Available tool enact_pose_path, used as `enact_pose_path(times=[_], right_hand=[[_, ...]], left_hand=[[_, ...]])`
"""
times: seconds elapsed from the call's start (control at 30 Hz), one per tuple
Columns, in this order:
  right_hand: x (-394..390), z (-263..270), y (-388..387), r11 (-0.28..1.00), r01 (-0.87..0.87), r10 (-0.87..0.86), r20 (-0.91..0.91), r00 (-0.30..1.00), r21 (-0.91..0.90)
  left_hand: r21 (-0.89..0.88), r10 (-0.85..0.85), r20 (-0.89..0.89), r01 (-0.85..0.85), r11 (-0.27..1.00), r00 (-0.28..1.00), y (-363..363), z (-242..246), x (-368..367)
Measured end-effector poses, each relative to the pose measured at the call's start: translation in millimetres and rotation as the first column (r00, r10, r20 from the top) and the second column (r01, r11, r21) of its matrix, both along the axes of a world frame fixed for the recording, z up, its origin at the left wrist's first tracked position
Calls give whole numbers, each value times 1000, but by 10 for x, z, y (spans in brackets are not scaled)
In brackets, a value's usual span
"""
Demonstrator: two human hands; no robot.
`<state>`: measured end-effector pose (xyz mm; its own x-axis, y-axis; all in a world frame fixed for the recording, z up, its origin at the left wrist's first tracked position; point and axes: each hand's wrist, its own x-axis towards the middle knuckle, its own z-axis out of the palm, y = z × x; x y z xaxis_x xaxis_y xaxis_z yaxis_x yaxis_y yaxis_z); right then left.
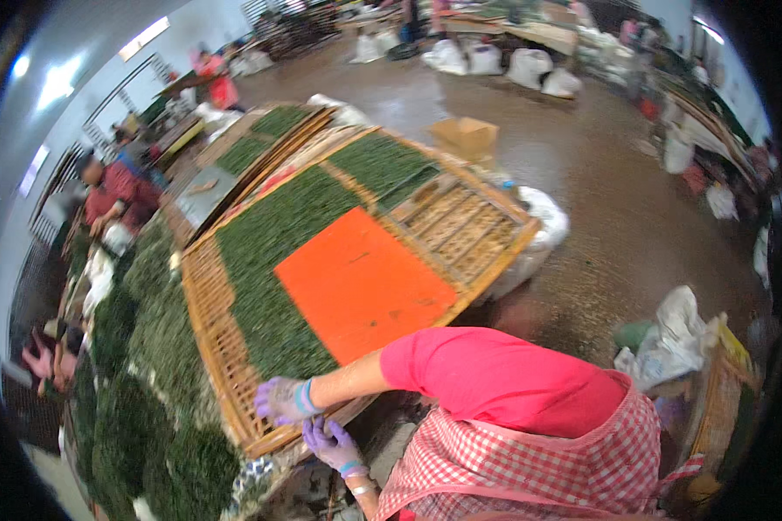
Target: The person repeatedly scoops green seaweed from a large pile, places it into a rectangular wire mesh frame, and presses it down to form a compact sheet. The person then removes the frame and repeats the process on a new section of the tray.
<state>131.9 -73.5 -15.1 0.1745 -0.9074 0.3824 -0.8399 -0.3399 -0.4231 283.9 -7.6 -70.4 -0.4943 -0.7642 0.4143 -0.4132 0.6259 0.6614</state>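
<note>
My right hand [283, 399], in a light purple glove with a blue cuff, is over the near corner of a bamboo lattice tray [225, 325]. Blur hides whether its fingers grip the slats. Just beyond the tray's near edge is my left hand [333, 447], gloved alike, its fingers apart and nothing visible in them. A layer of dark green needle-like strands [260, 260] covers much of the tray. On part of it lies a flat orange sheet [365, 286]. A smaller green patch [378, 159] lies farther up, beside bare slats [463, 221].
Heaped green strands [163, 325] border the tray's left side. Beyond it lies another board with green patches [241, 153]. A cardboard box [466, 138] and white sacks [544, 211] stand by its far side. A person in dark red [120, 195] is at the left.
</note>
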Motion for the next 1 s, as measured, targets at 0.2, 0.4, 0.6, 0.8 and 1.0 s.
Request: enact_pose_path(times=[0.2, 0.4, 0.6, 0.8, 1.0], right_hand=[[-21, 29, -854, 1000, -29, 29, 107, 994, -2], [211, 1, -1416, 952, -119, 41, 270, 962, 281], [1022, -214, -2121, 921, -349, 326, 149, 933, 173], [1799, -275, -2710, 873, -331, 214, 330, 920, 357], [2736, -402, -2860, 972, -152, 198, -279, 940, 177]], left_hand=[[-82, 109, 78, -103, 991, 991, -805, 375, 421], [-23, 335, 85, -334, 942, 938, -1408, 410, 1001], [47, 550, 29, -550, 833, 835, -1421, -111, 1699], [170, 676, 156, -693, 700, 721, -2312, -147, 2942], [-120, 774, 376, -801, 586, 510, -3337, -258, 3965]])
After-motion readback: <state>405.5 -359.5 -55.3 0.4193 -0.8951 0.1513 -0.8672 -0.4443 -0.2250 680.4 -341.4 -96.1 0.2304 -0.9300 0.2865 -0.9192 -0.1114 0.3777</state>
